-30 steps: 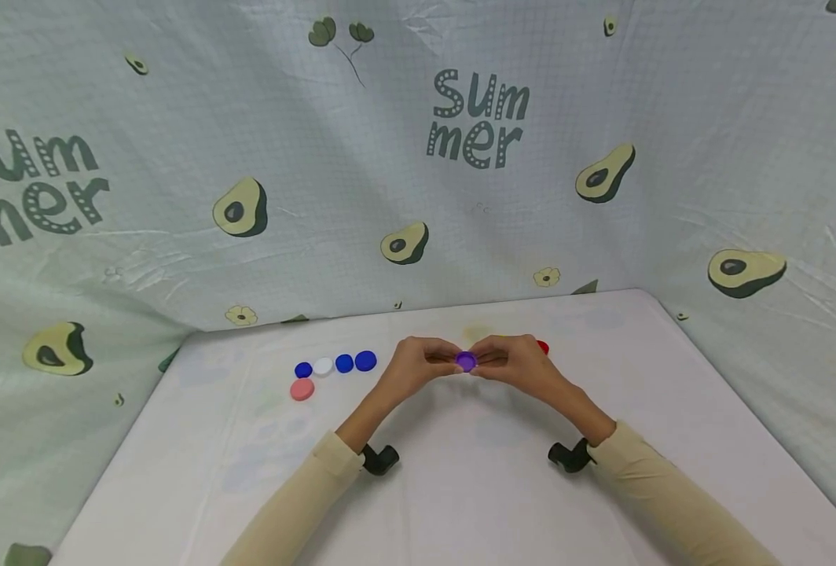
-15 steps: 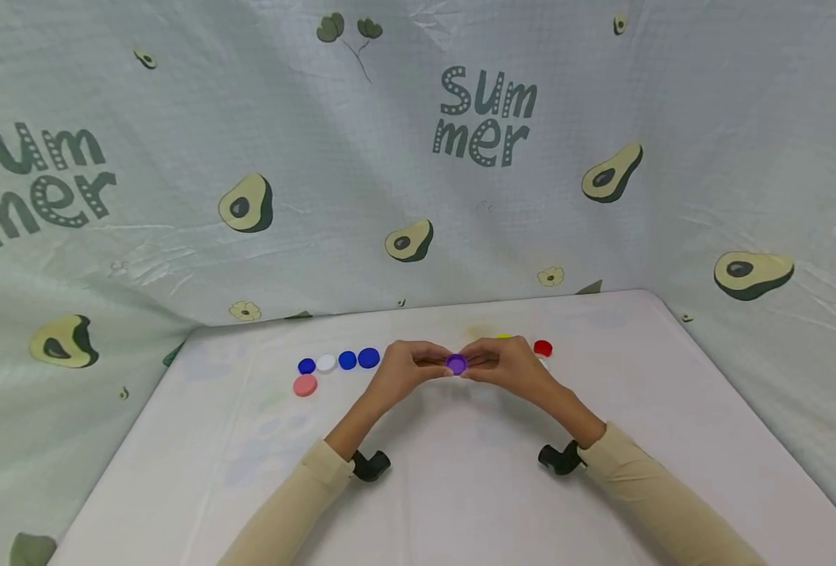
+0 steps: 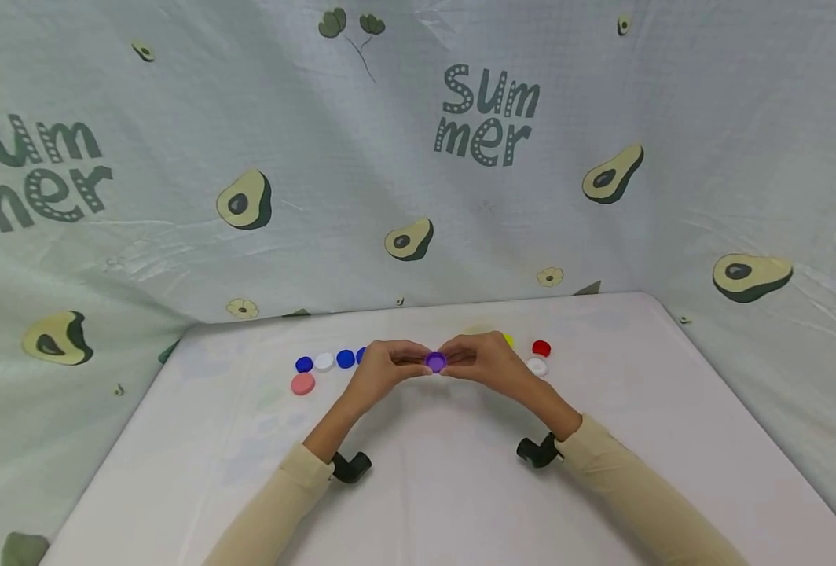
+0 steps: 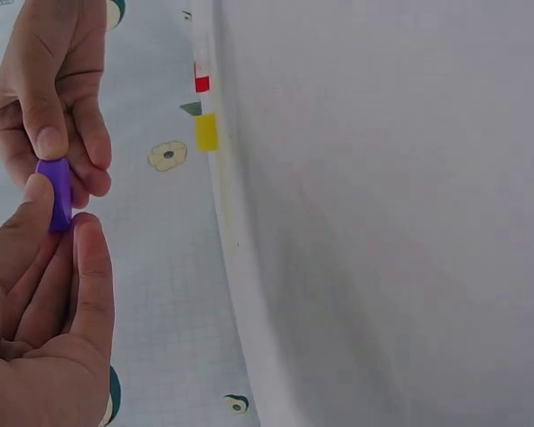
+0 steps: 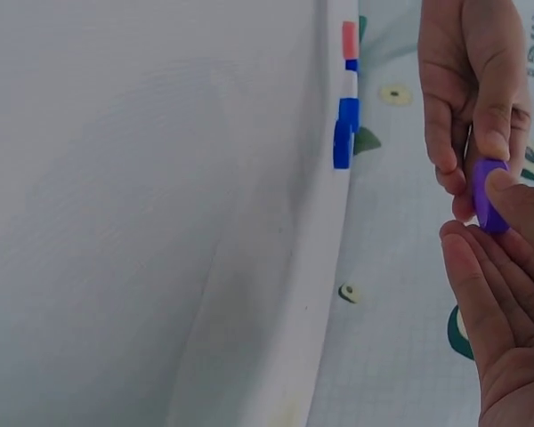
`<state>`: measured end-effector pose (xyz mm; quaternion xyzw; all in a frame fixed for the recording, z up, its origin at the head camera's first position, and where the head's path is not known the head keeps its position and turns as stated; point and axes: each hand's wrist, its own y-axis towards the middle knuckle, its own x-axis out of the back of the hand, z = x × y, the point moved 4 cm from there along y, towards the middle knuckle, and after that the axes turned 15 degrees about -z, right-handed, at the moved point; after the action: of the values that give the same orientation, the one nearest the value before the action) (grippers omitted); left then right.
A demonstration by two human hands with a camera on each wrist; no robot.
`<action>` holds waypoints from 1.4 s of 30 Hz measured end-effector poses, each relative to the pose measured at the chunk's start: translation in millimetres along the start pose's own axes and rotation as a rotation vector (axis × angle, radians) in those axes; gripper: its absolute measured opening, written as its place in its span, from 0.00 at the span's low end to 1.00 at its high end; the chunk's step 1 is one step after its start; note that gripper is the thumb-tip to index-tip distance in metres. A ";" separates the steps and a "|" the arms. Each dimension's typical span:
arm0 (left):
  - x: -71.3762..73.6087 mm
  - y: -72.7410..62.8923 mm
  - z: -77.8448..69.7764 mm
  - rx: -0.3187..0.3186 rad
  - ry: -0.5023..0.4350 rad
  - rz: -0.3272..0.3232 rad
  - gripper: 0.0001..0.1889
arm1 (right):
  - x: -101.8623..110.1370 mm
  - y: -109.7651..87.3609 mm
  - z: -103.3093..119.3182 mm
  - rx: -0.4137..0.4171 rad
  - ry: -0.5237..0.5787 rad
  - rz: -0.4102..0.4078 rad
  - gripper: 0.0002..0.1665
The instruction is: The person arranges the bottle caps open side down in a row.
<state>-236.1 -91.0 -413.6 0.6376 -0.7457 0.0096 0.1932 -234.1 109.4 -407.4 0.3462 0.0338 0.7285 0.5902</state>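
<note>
A small round purple bottle cap (image 3: 435,362) is held up above the table between both hands. My left hand (image 3: 388,369) pinches its left edge, and my right hand (image 3: 489,363) pinches the opposite edge. From the left wrist view the purple cap (image 4: 60,196) is seen edge-on, with a thumb from each hand pressed against it. The right wrist view shows the same cap (image 5: 490,196) between the fingertips of both hands.
On the white table (image 3: 432,487), left of the hands, lie blue caps (image 3: 346,358), a white cap (image 3: 324,362) and a pink cap (image 3: 302,384). Right of them are a yellow cap (image 3: 508,339), a red cap (image 3: 541,348) and another white cap (image 3: 537,367). A patterned cloth (image 3: 319,236) hangs behind.
Both hands have shifted to the left together with the purple cap. The yellow, red and white caps on the right have come more into view, while one blue cap is now partly covered.
</note>
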 end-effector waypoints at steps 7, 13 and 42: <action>16.2 -4.3 4.6 0.031 0.010 -0.025 0.15 | -14.8 8.2 5.4 0.006 -0.003 0.022 0.16; 26.2 -7.9 7.1 0.048 0.012 -0.032 0.13 | -24.6 11.4 8.2 0.022 -0.002 0.029 0.16; 62.2 -27.8 1.7 -0.031 0.048 -0.221 0.15 | -62.2 17.2 30.1 0.179 0.072 -0.200 0.17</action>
<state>-217.1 -155.5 -402.9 0.7124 -0.6661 -0.0080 0.2208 -228.2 38.5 -405.7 0.3660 0.1544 0.6720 0.6250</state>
